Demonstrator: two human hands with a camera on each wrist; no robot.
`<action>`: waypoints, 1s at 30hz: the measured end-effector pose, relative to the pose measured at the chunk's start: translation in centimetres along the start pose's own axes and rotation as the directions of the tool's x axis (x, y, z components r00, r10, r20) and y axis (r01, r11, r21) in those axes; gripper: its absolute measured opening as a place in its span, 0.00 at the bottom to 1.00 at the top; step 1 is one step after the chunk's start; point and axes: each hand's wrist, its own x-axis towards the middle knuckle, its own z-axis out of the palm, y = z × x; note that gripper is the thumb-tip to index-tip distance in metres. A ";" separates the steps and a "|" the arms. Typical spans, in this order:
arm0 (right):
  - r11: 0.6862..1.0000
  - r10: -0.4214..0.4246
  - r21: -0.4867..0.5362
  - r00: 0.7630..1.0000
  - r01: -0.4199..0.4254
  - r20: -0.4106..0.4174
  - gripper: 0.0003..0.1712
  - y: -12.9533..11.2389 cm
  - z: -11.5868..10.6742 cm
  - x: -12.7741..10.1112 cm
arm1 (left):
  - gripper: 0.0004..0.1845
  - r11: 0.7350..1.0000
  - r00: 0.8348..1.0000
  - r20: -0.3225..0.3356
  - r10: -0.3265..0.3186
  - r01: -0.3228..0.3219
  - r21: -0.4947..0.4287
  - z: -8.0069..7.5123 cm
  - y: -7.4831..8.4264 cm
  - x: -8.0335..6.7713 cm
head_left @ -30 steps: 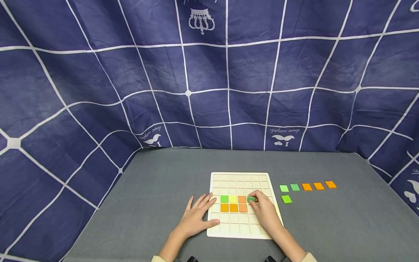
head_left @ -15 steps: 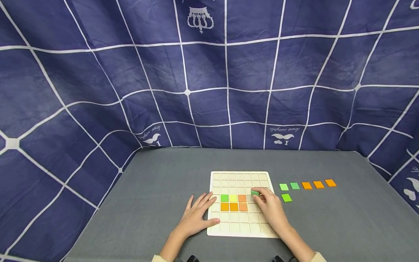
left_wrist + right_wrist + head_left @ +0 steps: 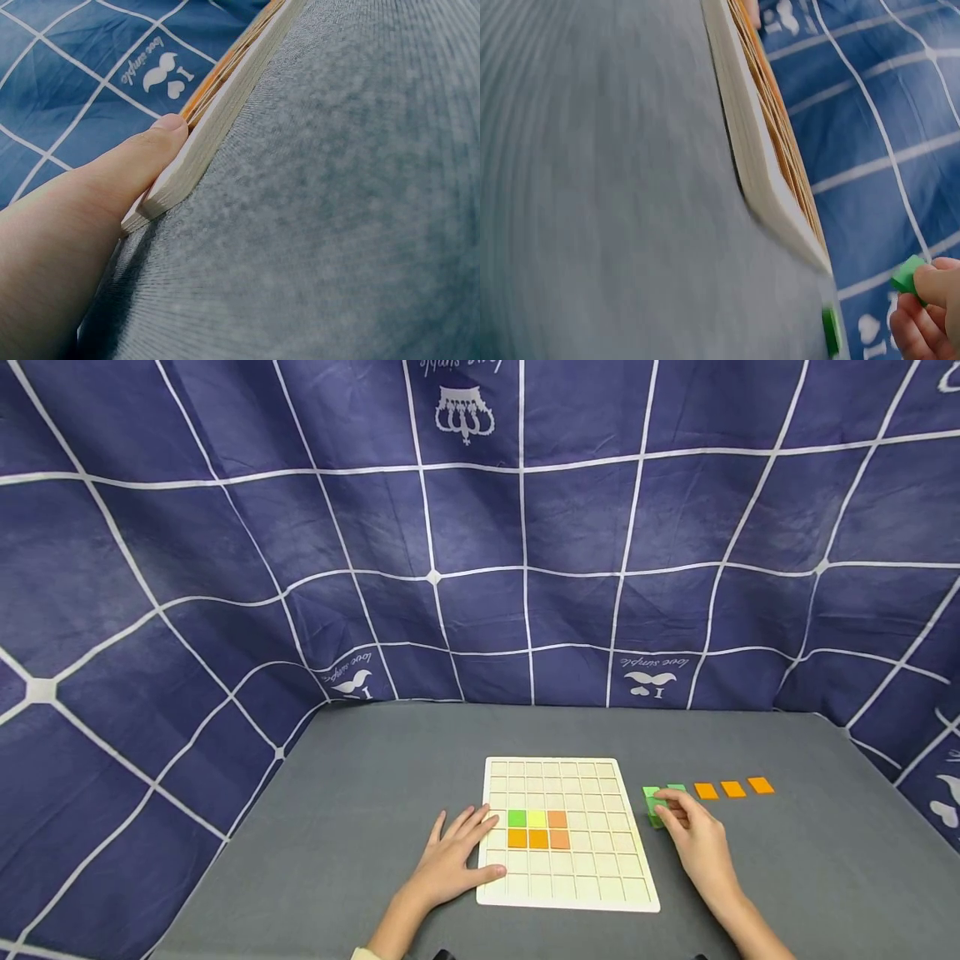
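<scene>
Wooden grid board (image 3: 570, 893) holds six tiles; left hand (image 3: 450, 860) flat, right hand (image 3: 693, 835) pinches green tile (image 3: 907, 274).

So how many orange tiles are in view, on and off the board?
6. Three sit on the board: orange tiles at. Three lie off it in a row. None seem hidden.

The blue backdrop cloth (image 3: 480, 568) is showing printed emblems: upside-down script reading "love simple" above a moustache, a heart and an "I", seen at two spots (image 3: 351, 675) (image 3: 649, 675) near the table edge. The left wrist view is showing the same words (image 3: 160, 56). A crown emblem (image 3: 465, 412) is appearing higher up, without readable words.
</scene>
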 end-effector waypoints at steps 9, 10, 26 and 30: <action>0.973 0.232 0.015 0.973 -0.232 -0.011 0.14 3.2 -1.2 -0.4 | 0.39 1.000 1.000 -0.003 -0.001 0.001 0.009 0.1 -0.2 -0.2; 0.970 0.243 0.016 0.970 -0.243 -0.003 0.14 3.3 -1.1 -0.5 | 0.39 1.000 1.000 0.001 -0.002 0.002 0.013 0.1 -0.2 -0.2; 0.982 0.149 -0.125 0.988 -0.143 0.035 0.16 4.9 -0.6 -0.4 | 0.39 0.999 0.999 -0.025 0.027 -0.027 0.025 0.0 -0.2 -0.1; 0.979 0.169 -0.118 0.985 -0.165 0.019 0.15 4.9 -0.5 -0.4 | 0.39 0.999 0.999 -0.023 0.025 -0.024 0.022 0.1 -0.2 -0.1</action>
